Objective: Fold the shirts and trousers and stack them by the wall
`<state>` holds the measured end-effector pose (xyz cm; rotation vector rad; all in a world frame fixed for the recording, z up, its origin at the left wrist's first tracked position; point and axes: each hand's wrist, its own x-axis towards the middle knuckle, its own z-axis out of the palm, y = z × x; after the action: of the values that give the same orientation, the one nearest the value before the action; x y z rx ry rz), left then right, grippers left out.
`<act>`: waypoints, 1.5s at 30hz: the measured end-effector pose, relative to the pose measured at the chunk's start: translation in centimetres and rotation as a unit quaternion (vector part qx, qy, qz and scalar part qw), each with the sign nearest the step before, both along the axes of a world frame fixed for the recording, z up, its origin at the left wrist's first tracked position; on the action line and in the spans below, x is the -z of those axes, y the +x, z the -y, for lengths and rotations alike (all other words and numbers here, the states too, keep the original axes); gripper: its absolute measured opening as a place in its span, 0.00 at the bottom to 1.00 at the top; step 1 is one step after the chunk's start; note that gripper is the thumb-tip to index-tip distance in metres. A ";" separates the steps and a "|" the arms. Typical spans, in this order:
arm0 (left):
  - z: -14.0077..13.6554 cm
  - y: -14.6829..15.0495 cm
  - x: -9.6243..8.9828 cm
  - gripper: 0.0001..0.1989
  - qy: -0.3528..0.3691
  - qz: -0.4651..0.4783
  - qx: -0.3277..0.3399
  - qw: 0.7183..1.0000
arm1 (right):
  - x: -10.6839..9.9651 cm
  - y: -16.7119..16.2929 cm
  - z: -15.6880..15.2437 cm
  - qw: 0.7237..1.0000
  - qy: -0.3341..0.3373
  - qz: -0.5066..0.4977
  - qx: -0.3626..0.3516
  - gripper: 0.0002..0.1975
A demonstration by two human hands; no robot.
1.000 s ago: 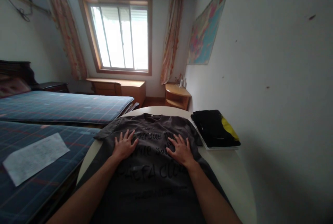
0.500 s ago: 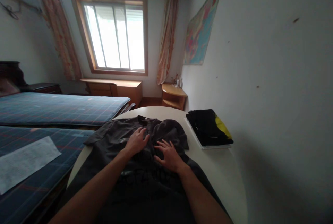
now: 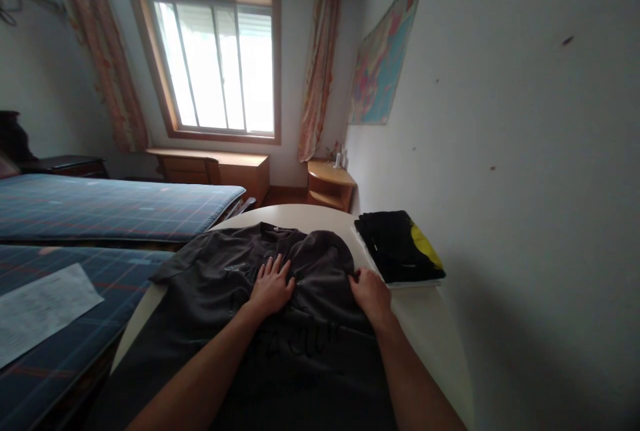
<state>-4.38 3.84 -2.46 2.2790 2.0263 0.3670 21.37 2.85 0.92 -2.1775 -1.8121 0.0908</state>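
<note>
A dark grey T-shirt [image 3: 210, 284] with black lettering lies spread over the round white table [image 3: 443, 351], its collar toward the far edge. My left hand [image 3: 273, 287] rests flat on the chest of the shirt, fingers stretched out. At the shirt's right sleeve edge, my right hand [image 3: 371, 292] has its fingers closed in a pinch on the cloth. Just beyond that hand sits a folded stack of black clothing [image 3: 390, 247] with a yellow patch. Some creases run across the shirt between the two hands.
To the left stand beds with blue plaid mattresses [image 3: 115, 207], a white sheet of paper [image 3: 45, 311] on the nearer one. A white wall [image 3: 525, 231] runs along the right. A small corner shelf [image 3: 330, 174] and a desk [image 3: 240, 164] are under the window.
My right hand has moved right from the shirt's middle to the sleeve and closed on its edge. My left hand has shifted slightly and lies flatter. The shirt's right side looks smoother.
</note>
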 end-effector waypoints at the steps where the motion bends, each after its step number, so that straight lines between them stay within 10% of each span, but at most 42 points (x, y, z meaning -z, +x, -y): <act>1: 0.1 0.0 0.0 0.31 0.005 0.000 -0.001 1.000 | -0.2 -0.1 0.0 1.000 -0.005 0.000 0.000 0.11; 16: 0.5 0.6 -1.0 0.28 0.080 0.081 0.010 0.993 | -8.9 1.8 -4.1 0.964 0.265 -0.024 -0.012 0.15; 25: 1.4 1.6 -1.5 0.28 0.070 0.074 0.123 0.987 | -13.7 1.8 -9.5 0.986 0.145 0.075 -0.025 0.18; 30: 1.3 1.5 -1.0 0.28 0.035 0.065 0.152 0.986 | -12.8 -0.1 -9.6 0.988 -0.056 0.139 -0.036 0.15; 45: 1.1 1.1 -3.1 0.18 0.152 0.128 0.006 0.980 | -2.6 -9.6 -9.8 0.977 -0.142 0.093 -0.129 0.33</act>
<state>-3.29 2.78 0.63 2.2549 1.9373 0.9761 11.82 12.64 3.56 -2.1829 -2.3084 0.2215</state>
